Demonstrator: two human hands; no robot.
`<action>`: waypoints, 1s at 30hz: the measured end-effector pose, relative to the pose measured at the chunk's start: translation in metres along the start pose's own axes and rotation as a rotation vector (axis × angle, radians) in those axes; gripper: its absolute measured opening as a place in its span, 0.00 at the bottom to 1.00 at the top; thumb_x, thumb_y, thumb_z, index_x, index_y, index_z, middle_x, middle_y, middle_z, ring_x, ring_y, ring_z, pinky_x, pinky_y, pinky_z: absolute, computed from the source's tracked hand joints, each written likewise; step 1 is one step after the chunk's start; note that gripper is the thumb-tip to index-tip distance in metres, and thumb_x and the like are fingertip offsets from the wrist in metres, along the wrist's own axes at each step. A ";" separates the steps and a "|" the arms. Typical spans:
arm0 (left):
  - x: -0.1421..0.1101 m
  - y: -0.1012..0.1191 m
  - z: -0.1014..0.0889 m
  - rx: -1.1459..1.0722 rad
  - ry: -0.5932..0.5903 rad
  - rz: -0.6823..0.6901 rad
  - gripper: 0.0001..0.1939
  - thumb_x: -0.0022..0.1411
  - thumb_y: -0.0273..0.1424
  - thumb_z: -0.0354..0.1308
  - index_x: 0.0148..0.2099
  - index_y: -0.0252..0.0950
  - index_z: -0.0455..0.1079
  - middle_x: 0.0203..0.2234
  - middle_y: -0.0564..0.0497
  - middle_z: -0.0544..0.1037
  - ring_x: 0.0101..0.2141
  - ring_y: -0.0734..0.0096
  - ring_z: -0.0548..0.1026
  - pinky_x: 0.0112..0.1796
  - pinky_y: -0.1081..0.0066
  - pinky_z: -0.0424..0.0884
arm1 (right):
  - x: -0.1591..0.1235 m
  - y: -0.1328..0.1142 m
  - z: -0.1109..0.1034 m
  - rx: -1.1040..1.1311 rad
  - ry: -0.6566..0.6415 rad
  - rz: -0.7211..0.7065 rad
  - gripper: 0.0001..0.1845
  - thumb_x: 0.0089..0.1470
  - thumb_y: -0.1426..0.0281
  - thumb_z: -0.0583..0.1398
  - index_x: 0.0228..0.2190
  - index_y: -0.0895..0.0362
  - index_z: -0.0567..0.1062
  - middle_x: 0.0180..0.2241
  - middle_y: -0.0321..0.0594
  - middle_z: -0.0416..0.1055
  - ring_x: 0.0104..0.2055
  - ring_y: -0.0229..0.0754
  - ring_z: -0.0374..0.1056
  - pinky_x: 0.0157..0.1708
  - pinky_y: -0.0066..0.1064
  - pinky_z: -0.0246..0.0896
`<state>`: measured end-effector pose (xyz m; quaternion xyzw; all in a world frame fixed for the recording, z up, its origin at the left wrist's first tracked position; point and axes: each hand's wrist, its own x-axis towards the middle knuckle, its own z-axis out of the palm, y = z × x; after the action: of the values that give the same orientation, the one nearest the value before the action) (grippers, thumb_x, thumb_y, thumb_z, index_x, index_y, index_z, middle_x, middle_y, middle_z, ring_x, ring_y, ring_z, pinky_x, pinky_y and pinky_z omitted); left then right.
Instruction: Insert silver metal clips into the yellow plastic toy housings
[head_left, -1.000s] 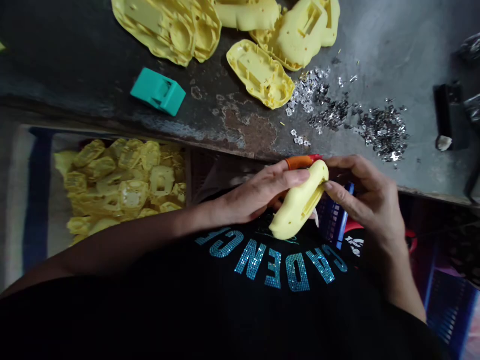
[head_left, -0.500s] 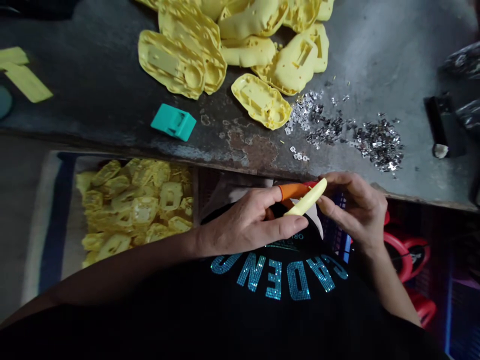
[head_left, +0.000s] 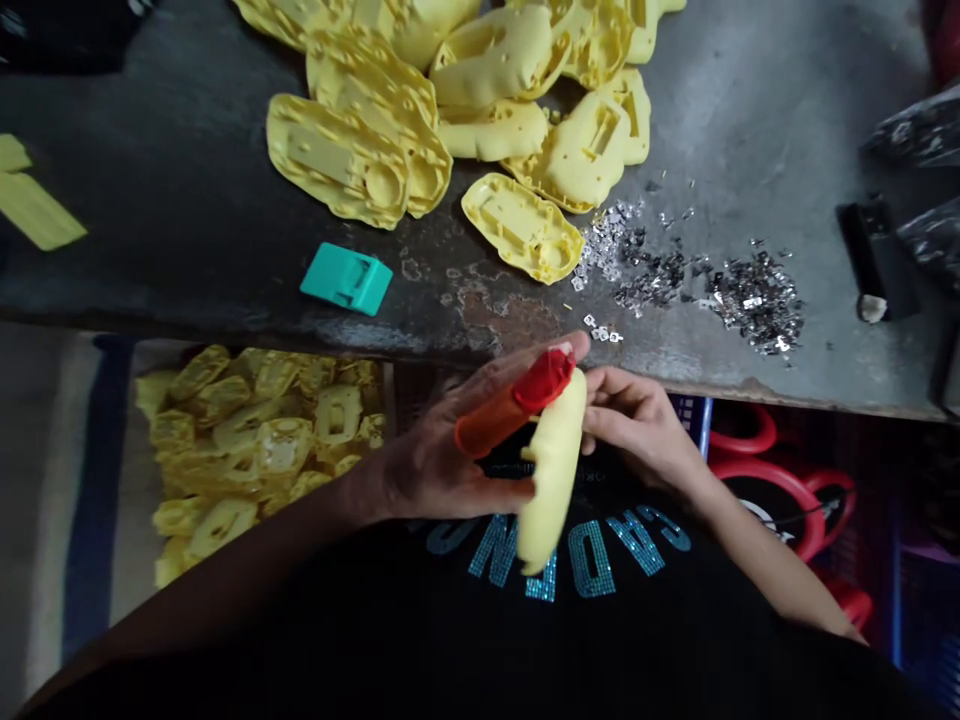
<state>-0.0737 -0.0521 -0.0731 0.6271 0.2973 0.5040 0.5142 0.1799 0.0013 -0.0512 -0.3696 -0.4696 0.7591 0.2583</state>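
Observation:
In front of my shirt, my left hand [head_left: 457, 440] grips a yellow plastic shell [head_left: 556, 465] between thumb and fingers. The shell is turned on edge, with its smooth outer side to the right. Orange and red covers [head_left: 514, 400] sheathe one finger of that hand. My right hand [head_left: 637, 420] is pinched at the upper right edge of the shell. Whatever its fingertips hold is too small or hidden to make out. Past the hands, on the bench, lie small silvery metal pieces [head_left: 757, 300] in loose heaps and one more open yellow shell half [head_left: 523, 228].
A dark worn bench [head_left: 187, 230] crosses the view. Stacked yellow shells [head_left: 337, 165] lie at its back, with a teal plastic block [head_left: 346, 278] nearer the edge. Below left is a container of yellow parts [head_left: 255, 430]. Red rings [head_left: 772, 490] and a blue basket sit below right.
The yellow shell has been turned to stand steeply on edge and moved lower left. My left fingers have swung up over it. My right hand has moved left, staying at the shell's upper end.

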 end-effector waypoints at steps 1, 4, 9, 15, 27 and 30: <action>0.001 0.002 0.002 -0.028 0.035 -0.013 0.50 0.63 0.38 0.82 0.82 0.58 0.67 0.79 0.45 0.72 0.75 0.38 0.73 0.71 0.39 0.74 | 0.001 -0.005 -0.002 -0.099 -0.049 -0.028 0.22 0.62 0.47 0.76 0.42 0.52 0.85 0.36 0.37 0.86 0.30 0.38 0.79 0.29 0.28 0.74; 0.007 0.012 0.008 -0.230 0.188 -0.199 0.42 0.59 0.42 0.85 0.73 0.54 0.77 0.72 0.45 0.79 0.68 0.41 0.81 0.64 0.50 0.83 | 0.003 -0.026 -0.021 -0.714 0.112 -0.261 0.14 0.70 0.54 0.71 0.46 0.51 0.86 0.40 0.40 0.86 0.39 0.43 0.81 0.37 0.33 0.75; 0.018 0.009 0.013 -0.598 0.373 -0.260 0.35 0.60 0.45 0.82 0.66 0.48 0.77 0.63 0.45 0.85 0.62 0.48 0.84 0.53 0.56 0.89 | 0.022 -0.041 -0.047 -1.616 0.306 -0.407 0.04 0.71 0.66 0.67 0.42 0.51 0.84 0.40 0.44 0.83 0.41 0.49 0.76 0.39 0.38 0.67; 0.016 0.004 0.024 -0.848 0.297 -0.426 0.30 0.68 0.44 0.76 0.67 0.44 0.76 0.57 0.44 0.87 0.56 0.52 0.86 0.53 0.53 0.89 | 0.030 -0.042 -0.046 -1.695 0.318 -0.413 0.07 0.70 0.71 0.64 0.37 0.53 0.81 0.35 0.44 0.82 0.36 0.48 0.73 0.38 0.40 0.63; 0.028 -0.009 0.049 -1.015 -0.124 -0.715 0.44 0.70 0.61 0.66 0.78 0.46 0.66 0.51 0.39 0.89 0.46 0.44 0.91 0.37 0.58 0.87 | -0.033 -0.037 -0.016 -0.753 0.290 -0.545 0.05 0.70 0.64 0.70 0.38 0.47 0.83 0.51 0.44 0.83 0.57 0.57 0.79 0.58 0.55 0.77; 0.029 -0.006 0.054 -0.985 -0.127 -0.714 0.46 0.70 0.63 0.66 0.79 0.46 0.64 0.51 0.38 0.89 0.47 0.43 0.90 0.39 0.55 0.88 | -0.036 -0.033 -0.022 -0.815 0.293 -0.552 0.04 0.69 0.66 0.70 0.38 0.47 0.82 0.50 0.45 0.82 0.56 0.57 0.78 0.57 0.55 0.77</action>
<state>-0.0132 -0.0435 -0.0673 0.2061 0.1900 0.3402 0.8976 0.2205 -0.0001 -0.0162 -0.4051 -0.7661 0.3583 0.3471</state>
